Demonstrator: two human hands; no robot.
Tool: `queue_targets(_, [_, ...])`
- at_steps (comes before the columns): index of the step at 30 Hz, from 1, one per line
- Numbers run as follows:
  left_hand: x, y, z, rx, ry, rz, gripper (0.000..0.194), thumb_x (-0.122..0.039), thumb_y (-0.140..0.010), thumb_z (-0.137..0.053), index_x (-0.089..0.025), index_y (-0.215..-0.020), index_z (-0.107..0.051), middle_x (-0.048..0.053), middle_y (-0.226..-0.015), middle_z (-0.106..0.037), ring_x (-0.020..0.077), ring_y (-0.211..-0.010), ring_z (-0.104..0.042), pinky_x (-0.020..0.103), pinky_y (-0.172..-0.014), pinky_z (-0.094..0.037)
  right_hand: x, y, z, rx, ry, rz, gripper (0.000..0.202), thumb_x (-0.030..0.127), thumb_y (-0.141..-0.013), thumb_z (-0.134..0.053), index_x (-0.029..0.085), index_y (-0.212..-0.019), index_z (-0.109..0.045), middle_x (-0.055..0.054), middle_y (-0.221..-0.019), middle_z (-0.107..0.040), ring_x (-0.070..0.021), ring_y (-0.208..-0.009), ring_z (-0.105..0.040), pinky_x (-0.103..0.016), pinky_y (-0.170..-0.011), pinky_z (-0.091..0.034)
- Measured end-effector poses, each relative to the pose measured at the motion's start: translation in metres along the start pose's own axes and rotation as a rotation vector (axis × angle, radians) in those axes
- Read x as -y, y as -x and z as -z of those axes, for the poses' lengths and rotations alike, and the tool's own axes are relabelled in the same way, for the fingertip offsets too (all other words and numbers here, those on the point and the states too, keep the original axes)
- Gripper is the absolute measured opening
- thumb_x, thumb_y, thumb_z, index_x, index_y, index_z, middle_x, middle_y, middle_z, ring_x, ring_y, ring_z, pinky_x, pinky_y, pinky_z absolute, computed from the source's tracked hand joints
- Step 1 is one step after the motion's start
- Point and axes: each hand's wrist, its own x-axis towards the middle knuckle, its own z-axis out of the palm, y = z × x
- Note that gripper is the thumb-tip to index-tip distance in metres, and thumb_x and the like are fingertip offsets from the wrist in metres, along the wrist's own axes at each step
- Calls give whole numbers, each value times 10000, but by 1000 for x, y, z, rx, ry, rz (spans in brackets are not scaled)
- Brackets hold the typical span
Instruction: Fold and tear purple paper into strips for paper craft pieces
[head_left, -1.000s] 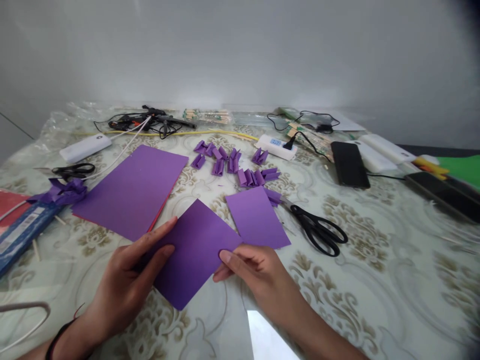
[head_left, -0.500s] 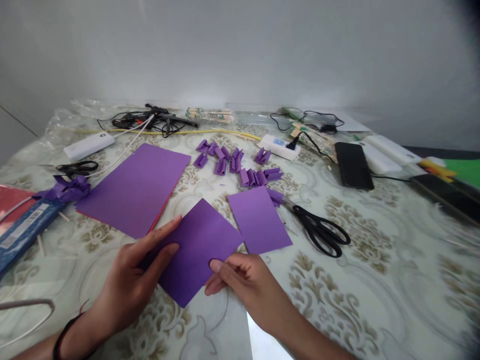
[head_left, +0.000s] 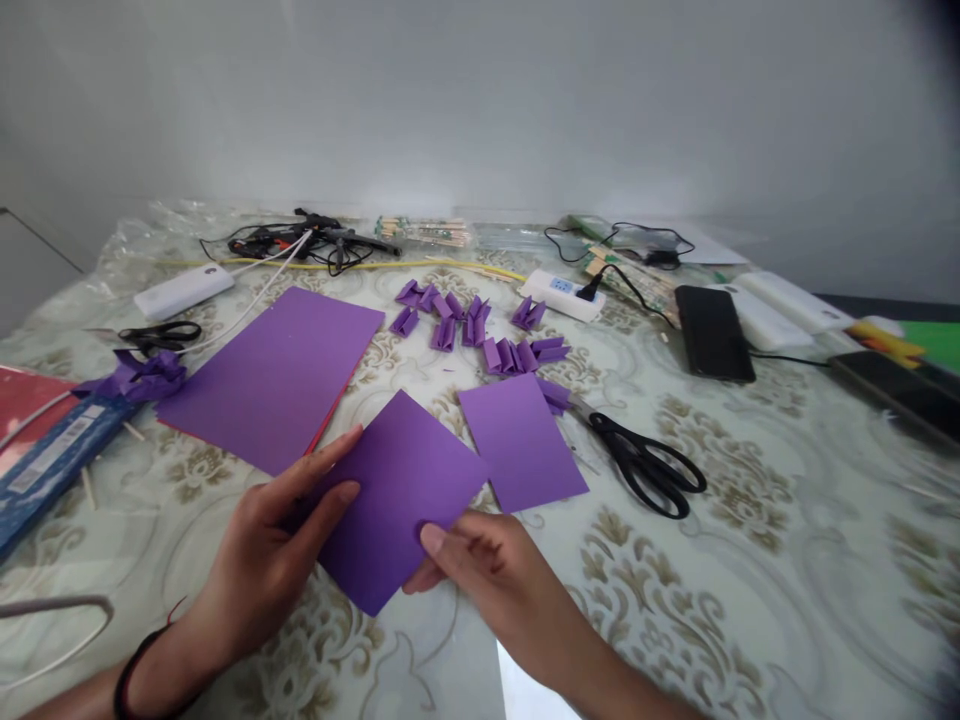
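Both hands hold the purple paper square [head_left: 401,495] just above the table [head_left: 750,560] — the left hand [head_left: 281,545] pinching its left edge, the right hand [head_left: 487,575], its grip slid down from a second ago, clamping the lower right edge — beside the smaller sheet [head_left: 521,440] and scissors [head_left: 645,462].

A purple paper square [head_left: 397,490] is seen near, with a larger purple sheet [head_left: 277,375] edged in red at left. The surface [head_left: 750,520] is patterned in cream with beige floral scrolls, and black scissors [head_left: 645,465] are seen at right.
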Motion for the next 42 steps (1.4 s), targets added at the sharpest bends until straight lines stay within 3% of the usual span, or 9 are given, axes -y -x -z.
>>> queue_targets(5, [-1,1,-2,3,19,1,407,-295,-1004,-697,-382,-1401,-686,-44,-1384,-721,219,-1208,-751,285,-1016,-623,-3,2,-6,73,34,-36,450,532,-970,-679,176,-721,-794,-102,-745,-831,-228,-734,-792,-313,-724,-594])
queue_targets(12, [0,4,-4,12,21,0,433,-266,-1004,-693,-390,-1419,-669,-50,-1393,-715,200,-1216,-746,270,-1031,-609,1,5,-6,75,132,-9,469,464,-1022,-600,189,-706,-811,-91,-750,-840,-221,-743,-803,-305,-743,-594])
queue_targets(17, [-1,4,-6,-28,14,0,414,-253,-997,-687,-319,-1405,-694,-9,-1389,-721,215,-1207,-751,262,-1015,-614,-6,6,-7,86,50,-32,513,585,-989,-636,160,-731,-764,-114,-750,-830,-236,-743,-806,-324,-748,-612])
queue_targets(21, [-3,6,-9,-14,32,-18,426,-242,-992,-696,-345,-1405,-691,-21,-1373,-732,207,-1196,-757,247,-1007,-614,-13,6,-11,130,-44,-78,560,679,-935,-665,133,-856,-764,-118,-756,-817,-241,-726,-803,-326,-694,-630])
queue_targets(27, [-4,9,-11,23,57,-55,455,-202,-999,-692,-391,-1412,-674,-49,-1370,-734,173,-1194,-755,218,-1014,-603,-13,5,-14,80,-35,-110,643,758,-920,-604,139,-803,-731,-94,-685,-771,-232,-634,-775,-324,-622,-633])
queue_targets(35, [-4,7,-10,44,90,-51,469,-197,-1003,-697,-422,-1413,-664,-71,-1394,-718,153,-1237,-730,209,-1058,-572,-10,5,-15,112,-79,-144,519,660,-929,-661,156,-825,-728,-65,-711,-771,-194,-651,-754,-296,-664,-624])
queue_targets(42, [-8,4,-9,0,78,-30,427,-224,-985,-715,-394,-1377,-704,-57,-1351,-750,175,-1204,-751,217,-1016,-597,-14,4,-17,222,-78,-208,483,598,-870,-733,142,-723,-676,-25,-569,-653,-134,-503,-613,-253,-517,-519])
